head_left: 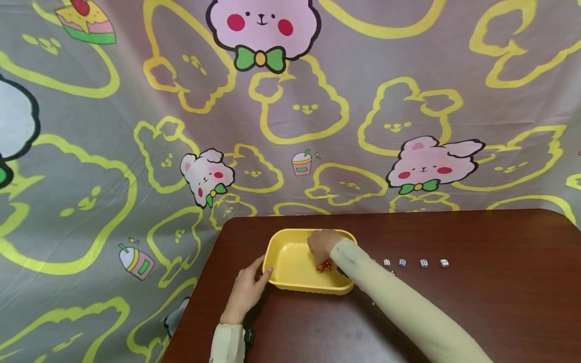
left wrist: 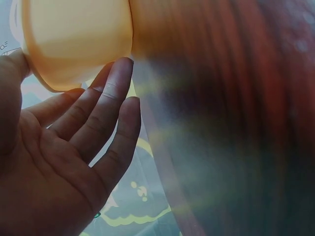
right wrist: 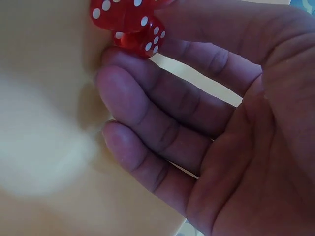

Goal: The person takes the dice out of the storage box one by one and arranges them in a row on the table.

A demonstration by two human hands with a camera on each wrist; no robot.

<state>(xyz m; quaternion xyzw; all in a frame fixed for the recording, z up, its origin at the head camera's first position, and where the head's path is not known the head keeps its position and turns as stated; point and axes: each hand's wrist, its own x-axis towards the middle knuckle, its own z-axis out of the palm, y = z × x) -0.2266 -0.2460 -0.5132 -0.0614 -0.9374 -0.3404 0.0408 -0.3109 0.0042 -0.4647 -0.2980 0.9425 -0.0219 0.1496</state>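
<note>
A yellow plastic tray [head_left: 290, 288] sits on the table. My left hand [head_left: 246, 290] holds its left end, thumb at the rim and the other fingers [left wrist: 106, 98] against the outside wall. My right hand [head_left: 323, 244] reaches down into the tray's right half with curled fingers. Red dice [head_left: 321, 267] with white pips are at that hand, low in the tray. In the right wrist view, thumb and forefinger close in on the red dice [right wrist: 147, 42], while the other fingertips hover by the yellow tray surface [right wrist: 44, 147]. The fingertips are hidden in the head view.
To the right of the tray, several white dice [head_left: 424, 262] stand in a loose row on the dark brown table [head_left: 508, 302]. My right forearm [head_left: 399, 302] crosses the tray's right edge. A patterned cloth [head_left: 317, 111] hangs behind and left of the table.
</note>
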